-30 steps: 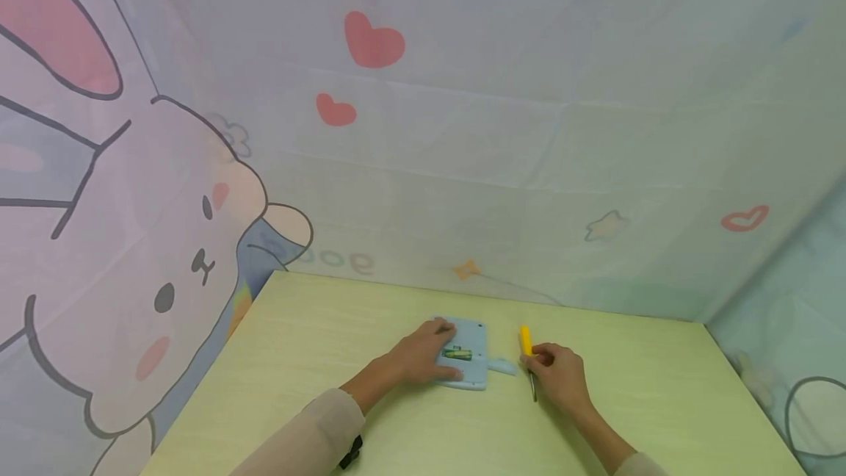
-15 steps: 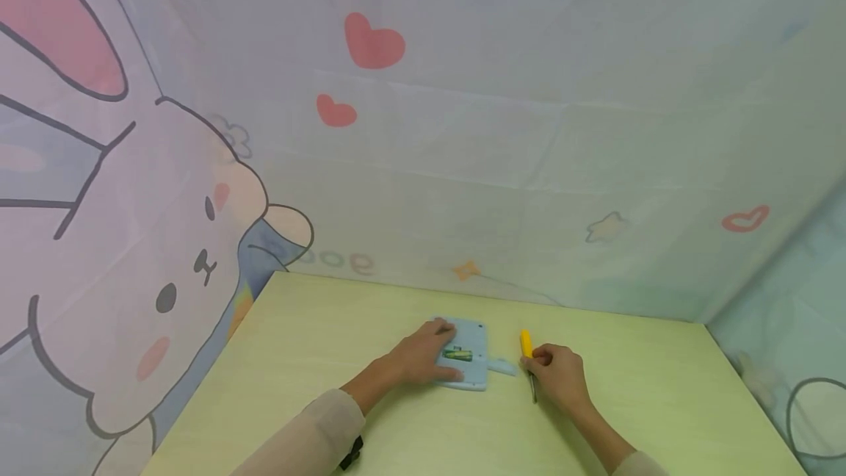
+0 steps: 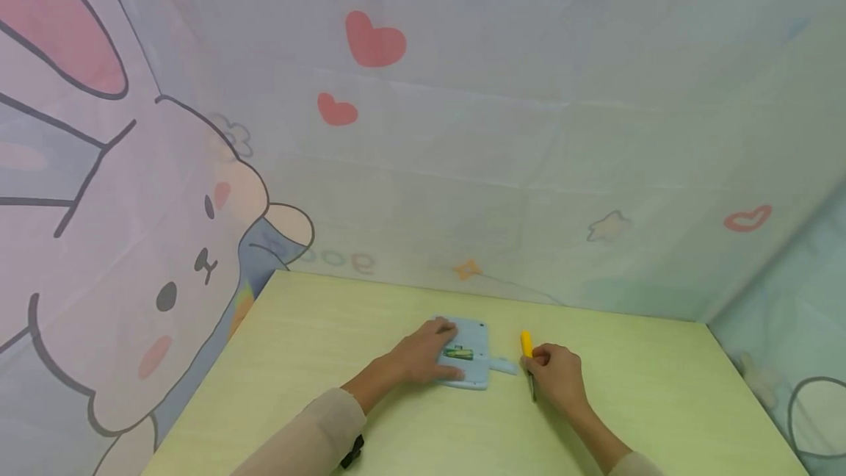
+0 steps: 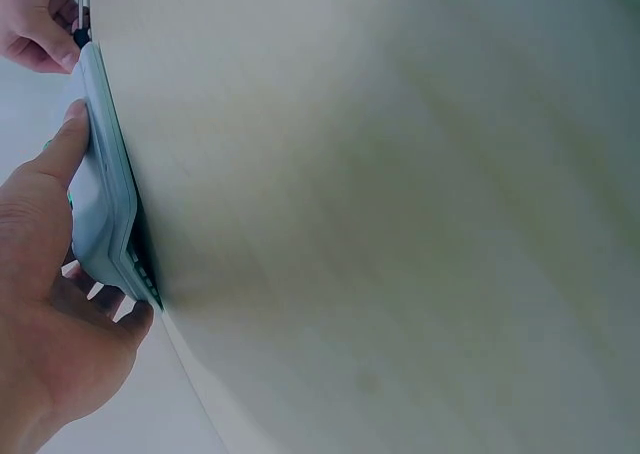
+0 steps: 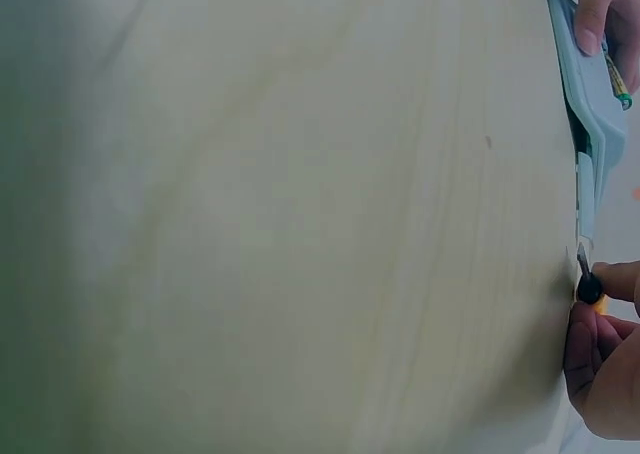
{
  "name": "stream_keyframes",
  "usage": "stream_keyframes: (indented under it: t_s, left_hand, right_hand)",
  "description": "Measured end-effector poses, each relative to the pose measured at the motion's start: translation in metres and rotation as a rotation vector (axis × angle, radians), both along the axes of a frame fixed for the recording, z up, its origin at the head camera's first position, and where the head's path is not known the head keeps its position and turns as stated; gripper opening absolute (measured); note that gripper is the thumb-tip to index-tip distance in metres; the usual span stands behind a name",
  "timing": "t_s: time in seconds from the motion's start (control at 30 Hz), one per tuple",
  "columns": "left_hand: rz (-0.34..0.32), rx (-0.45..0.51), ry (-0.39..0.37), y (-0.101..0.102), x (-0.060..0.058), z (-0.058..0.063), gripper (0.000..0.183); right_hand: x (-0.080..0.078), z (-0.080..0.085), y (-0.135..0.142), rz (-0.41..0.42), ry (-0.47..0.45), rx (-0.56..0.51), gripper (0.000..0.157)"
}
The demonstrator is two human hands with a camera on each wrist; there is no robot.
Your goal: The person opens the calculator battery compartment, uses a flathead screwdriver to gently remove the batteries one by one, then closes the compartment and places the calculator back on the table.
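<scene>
A light blue calculator (image 3: pixel 474 336) lies face down on the table, its keys showing along the underside in the left wrist view. Green batteries (image 3: pixel 459 353) sit in its uncovered back. My left hand (image 3: pixel 423 351) holds it by the left part, with the thumb near the front edge and fingers curled at its side. Beside the calculator's right edge lies a light blue battery cover (image 3: pixel 504 366). My right hand (image 3: pixel 560 374) pinches a screwdriver (image 3: pixel 526 342) with a yellow handle, just right of the cover. Its metal shaft points toward the front of the table.
The pale yellow-green table (image 3: pixel 634 395) ends at a printed cloth backdrop (image 3: pixel 463 182). A black object (image 3: pixel 352 452) shows under the left sleeve. At the far right hangs a dark cable loop (image 3: pixel 789 417) beyond the table's edge.
</scene>
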State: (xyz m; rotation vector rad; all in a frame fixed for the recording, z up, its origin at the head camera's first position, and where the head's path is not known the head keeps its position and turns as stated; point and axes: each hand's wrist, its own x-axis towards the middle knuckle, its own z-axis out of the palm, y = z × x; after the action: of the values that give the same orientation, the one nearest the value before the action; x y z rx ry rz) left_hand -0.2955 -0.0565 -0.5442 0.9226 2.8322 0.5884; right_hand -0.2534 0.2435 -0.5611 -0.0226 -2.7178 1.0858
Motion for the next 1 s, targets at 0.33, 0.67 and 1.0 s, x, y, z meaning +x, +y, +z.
stream_keyframes:
  t_s: [0.33, 0.67, 1.0]
  left_hand:
    - [-0.006, -0.011, 0.008, -0.0005, 0.0001, 0.0006, 0.093]
    - [-0.007, -0.016, 0.007, -0.0003, 0.0008, 0.0033, 0.092]
    - [-0.014, -0.010, 0.001, -0.0003, 0.0011, 0.0035, 0.093]
  right_hand:
    - [0.0009, -0.0012, -0.0016, 0.001, 0.013, 0.023, 0.025]
    - [0.0010, 0.0003, -0.0030, -0.003, 0.024, 0.031, 0.029]
    - [0.0016, 0.0036, -0.0023, 0.009, 0.004, 0.052, 0.032]
